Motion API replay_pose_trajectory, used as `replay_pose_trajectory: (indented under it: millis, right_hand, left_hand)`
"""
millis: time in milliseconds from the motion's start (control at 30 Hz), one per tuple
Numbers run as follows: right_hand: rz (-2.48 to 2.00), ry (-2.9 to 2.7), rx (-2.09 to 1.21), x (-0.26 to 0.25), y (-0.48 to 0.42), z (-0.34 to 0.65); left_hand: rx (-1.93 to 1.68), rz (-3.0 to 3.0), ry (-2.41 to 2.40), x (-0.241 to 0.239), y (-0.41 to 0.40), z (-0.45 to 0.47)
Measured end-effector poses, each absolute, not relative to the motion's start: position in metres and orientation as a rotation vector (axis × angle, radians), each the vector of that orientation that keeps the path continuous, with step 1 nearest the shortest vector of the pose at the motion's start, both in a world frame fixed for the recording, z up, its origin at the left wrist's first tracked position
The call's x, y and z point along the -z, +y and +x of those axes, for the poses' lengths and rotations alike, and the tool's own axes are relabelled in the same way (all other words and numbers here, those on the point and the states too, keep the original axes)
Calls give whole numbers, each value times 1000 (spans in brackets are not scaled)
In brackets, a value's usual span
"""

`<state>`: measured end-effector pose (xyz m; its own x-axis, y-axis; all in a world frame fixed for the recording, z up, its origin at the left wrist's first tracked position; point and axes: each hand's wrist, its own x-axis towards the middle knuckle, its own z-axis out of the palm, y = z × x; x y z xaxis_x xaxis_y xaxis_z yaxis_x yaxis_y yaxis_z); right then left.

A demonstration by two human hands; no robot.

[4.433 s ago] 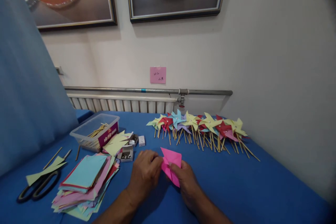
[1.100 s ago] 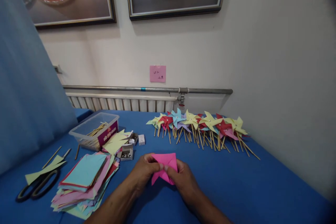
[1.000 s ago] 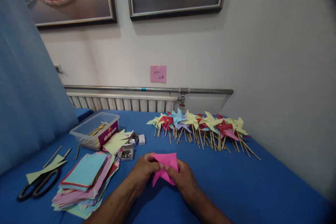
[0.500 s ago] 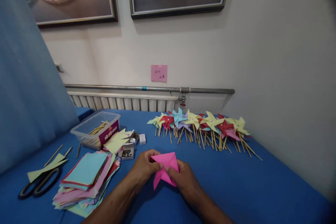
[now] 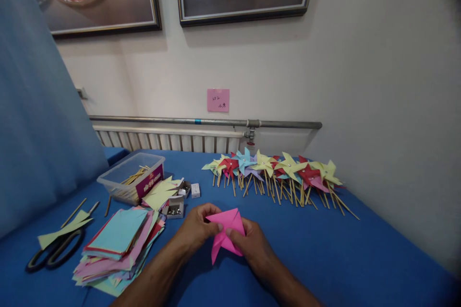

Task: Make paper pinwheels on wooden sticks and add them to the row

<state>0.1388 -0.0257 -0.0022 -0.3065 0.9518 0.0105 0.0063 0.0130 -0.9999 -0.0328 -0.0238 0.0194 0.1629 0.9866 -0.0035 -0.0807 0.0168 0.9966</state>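
Observation:
A bright pink paper pinwheel point(image 5: 230, 220), its corners folded toward the centre, is held above the blue table. My left hand point(image 5: 202, 224) is closed on its left side, the thumb pressing near the middle. From the right, my right hand point(image 5: 248, 242) grips it too, with its thumb on the centre and the fingers behind the paper. Both thumbs cover part of the centre, so I cannot tell whether a pin is there. Left of my hands lies a stack of coloured paper sheets point(image 5: 117, 235).
Finished pinwheels point(image 5: 264, 163) on sticks lie in a row at the back right. A clear plastic box point(image 5: 108, 178) holds sticks, beside a small box of metal pins point(image 5: 175, 208). Black-handled scissors point(image 5: 65, 249) lie far left on the blue tablecloth point(image 5: 324, 259).
The pink paper has turned slightly in my hands, and its lower left point hangs a little lower. Both hands keep their hold, almost in place.

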Motion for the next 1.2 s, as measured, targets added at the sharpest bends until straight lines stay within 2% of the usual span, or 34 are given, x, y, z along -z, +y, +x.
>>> replay_pose_trajectory:
  millis: [133,400,633,833,1033,1200]
  right_hand:
    - [-1027,-1511,-1408,5,-27,139]
    - [-993,-1712,-1357,2,-32,140]
    - [-989,-1700,-1373,2,-32,139]
    - [-949,-1487,-1434,2,-26,141]
    - [-671,-1172,-1652,-6,-29,139]
    - [-607,-1185,-1595,-8,-40,125]
  left_hand:
    - [-1172,1225,1037,-24,-22,-41]
    - [-893,1511,1095,-34,-35,-38]
    - [-870,1498,1109,-35,-37,-35]
    - [-1034,1352,1046,-26,-33,-33]
    - [-1293,1091,1002,-23,-22,-34]
    - [-1418,984,1002,-22,-24,-25]
